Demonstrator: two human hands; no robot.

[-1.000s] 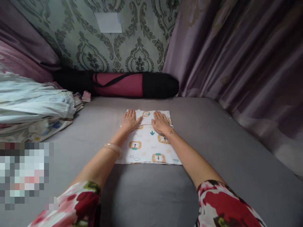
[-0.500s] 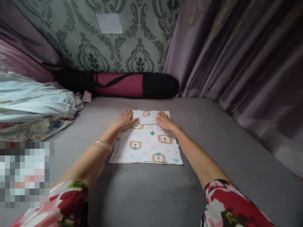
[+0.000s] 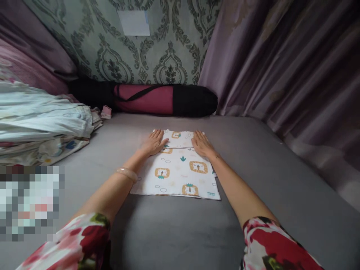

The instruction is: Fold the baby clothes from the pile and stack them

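A white cloth garment (image 3: 180, 172) printed with orange lion faces and green leaves lies flat on the grey sheet, its far part folded over in a strip. My left hand (image 3: 155, 142) rests flat on the left end of that strip, fingers stretched forward and thumb out to the right. On the strip's right end lies my right hand (image 3: 201, 143), palm down with its fingers extended. Neither hand grips anything. A small edge of cloth shows beside my right wrist.
A black and maroon long bag (image 3: 146, 99) lies along the patterned wall. Piled light clothes (image 3: 47, 116) are at the left, with a small pink item (image 3: 106, 112) beside them. Purple curtains (image 3: 253, 63) hang at the right. The grey sheet (image 3: 174, 228) extends towards me.
Both hands appear a little further right in the view, still on the folded strip. My right hand now sits nearer the strip's right edge. The cloth's near right corner has shifted slightly.
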